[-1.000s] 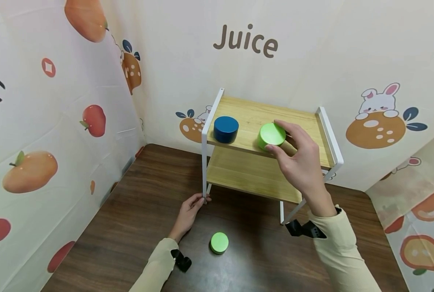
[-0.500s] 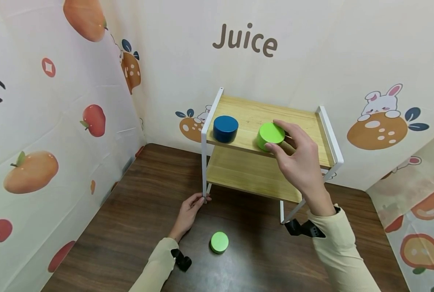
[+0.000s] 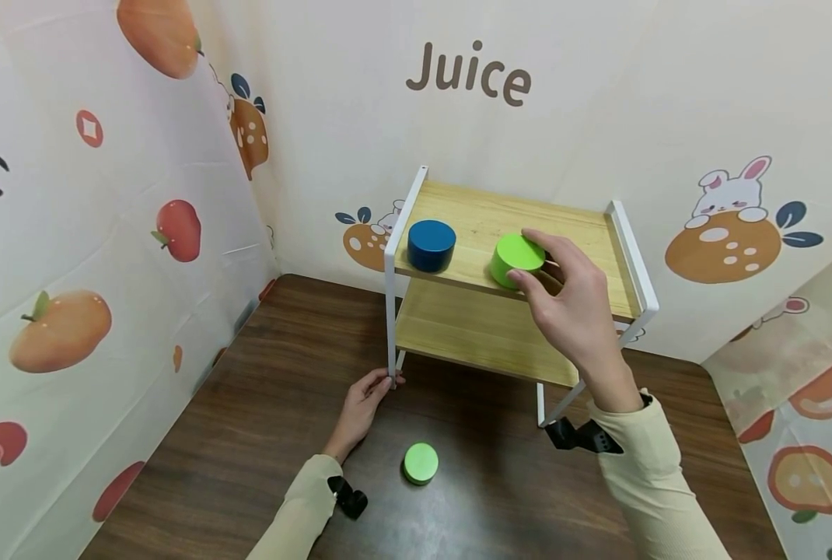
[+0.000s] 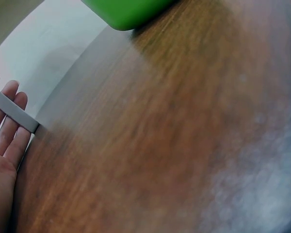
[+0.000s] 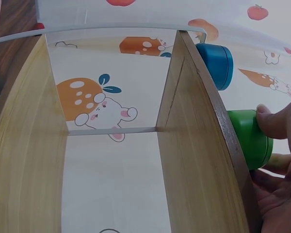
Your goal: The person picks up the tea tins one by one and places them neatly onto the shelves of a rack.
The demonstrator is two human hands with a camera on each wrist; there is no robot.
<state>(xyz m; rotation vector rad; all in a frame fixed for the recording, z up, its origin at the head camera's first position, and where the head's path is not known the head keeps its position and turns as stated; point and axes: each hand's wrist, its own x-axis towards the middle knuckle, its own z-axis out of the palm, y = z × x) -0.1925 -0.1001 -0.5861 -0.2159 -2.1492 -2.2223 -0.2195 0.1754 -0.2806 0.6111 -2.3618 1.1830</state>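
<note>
In the head view my right hand grips a round bright green tin between thumb and fingers. The tin stands on the front part of the top board of a small two-tier shelf; the right wrist view shows the green tin's base against that board. To its left on the same board sits a dark blue round tin. Down at the tabletop, my left hand holds the shelf's white front left leg, fingers behind it in the left wrist view.
A second green round tin lies on the dark wooden table, to the right of my left forearm. The lower board runs beneath the top one. Printed cloth walls stand behind and at both sides.
Both hands keep their holds and the tins stay in place. The whole scene has shifted only very slightly in the head view.
</note>
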